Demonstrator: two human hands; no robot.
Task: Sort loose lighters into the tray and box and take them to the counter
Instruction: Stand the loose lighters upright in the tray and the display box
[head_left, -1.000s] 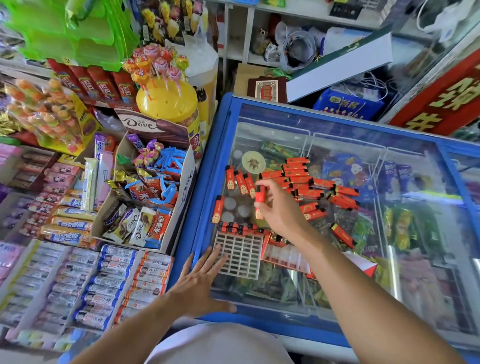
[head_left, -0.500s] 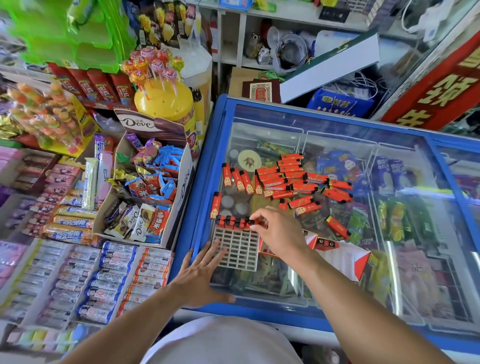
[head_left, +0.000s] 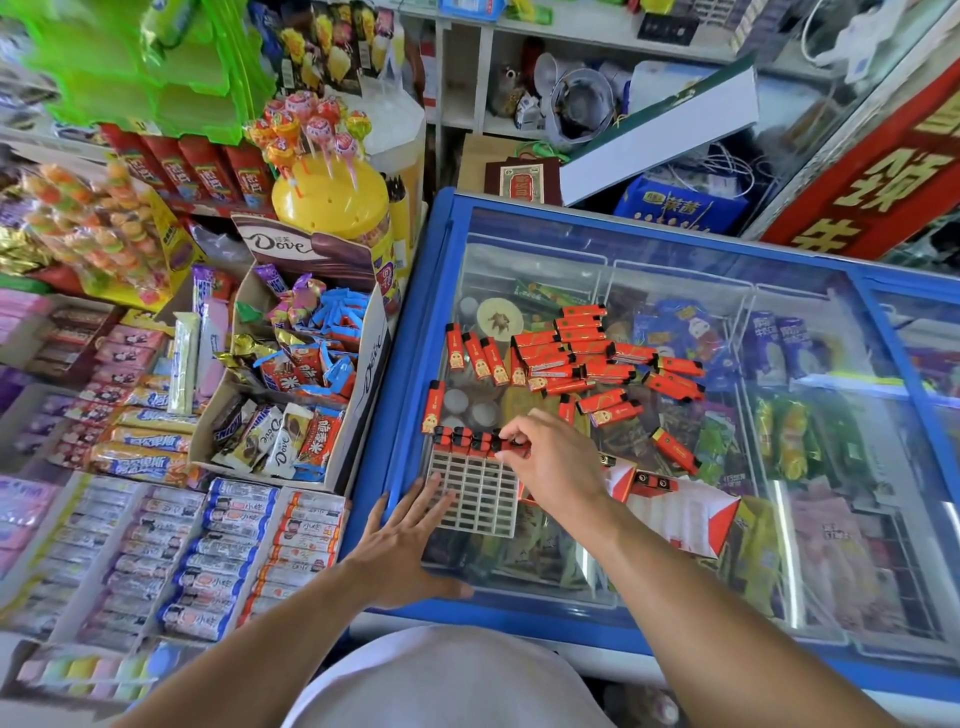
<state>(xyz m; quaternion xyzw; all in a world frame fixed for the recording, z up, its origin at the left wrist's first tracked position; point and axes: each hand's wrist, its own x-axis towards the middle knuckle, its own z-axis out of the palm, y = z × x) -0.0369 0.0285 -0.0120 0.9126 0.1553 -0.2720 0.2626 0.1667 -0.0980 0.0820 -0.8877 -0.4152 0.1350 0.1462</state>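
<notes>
A white slotted tray (head_left: 480, 499) lies on the glass lid of a blue chest freezer (head_left: 410, 364). Several red lighters stand in the tray's far row (head_left: 460, 439). My right hand (head_left: 550, 462) pinches one red lighter (head_left: 511, 444) at the right end of that row. My left hand (head_left: 410, 540) rests flat, fingers spread, on the tray's near-left corner. A heap of loose red lighters (head_left: 576, 353) lies on the glass beyond. A red and white box (head_left: 680, 512) with a few lighters sits right of the tray, partly behind my right arm.
A Dove carton (head_left: 291, 364) of sweets stands left of the freezer, above racks of candy rolls (head_left: 208, 561). A yellow lollipop tub (head_left: 332, 197) rises behind it. Shelves and clutter (head_left: 571, 104) lie beyond the freezer; a red sign (head_left: 878, 176) is at right.
My right hand carried a red lighter from the loose heap down to the tray's far row and holds it there. My left hand stayed flat at the tray's corner.
</notes>
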